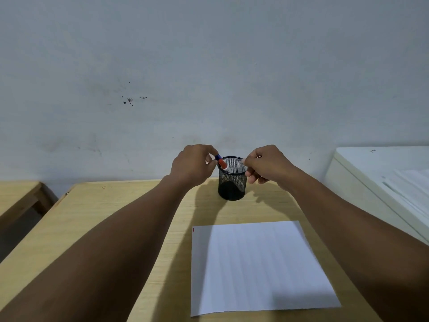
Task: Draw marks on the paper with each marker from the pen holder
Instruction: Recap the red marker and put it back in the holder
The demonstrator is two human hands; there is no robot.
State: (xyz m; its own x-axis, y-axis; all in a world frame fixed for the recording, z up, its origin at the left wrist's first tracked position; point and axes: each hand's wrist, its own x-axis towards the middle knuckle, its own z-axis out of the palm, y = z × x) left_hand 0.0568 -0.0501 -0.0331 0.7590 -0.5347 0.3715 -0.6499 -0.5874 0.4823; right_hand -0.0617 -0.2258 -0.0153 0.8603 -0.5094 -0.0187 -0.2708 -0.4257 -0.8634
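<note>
A black mesh pen holder (232, 185) stands at the far middle of the wooden desk (111, 228). Two markers lean against its left rim: one with a blue cap (218, 157) and one with a red cap (222, 163) and a white body. My left hand (192, 166) pinches the top of the blue marker. My right hand (267, 166) grips the holder's right rim and side. A white sheet of paper (255, 266) lies nearer to me, with a short red mark (193, 230) at its far left corner.
A white cabinet (362, 177) with stacked papers on top stands at the right, close to the desk. A second wooden table (18, 196) sits at the left across a gap. The wall is right behind the holder.
</note>
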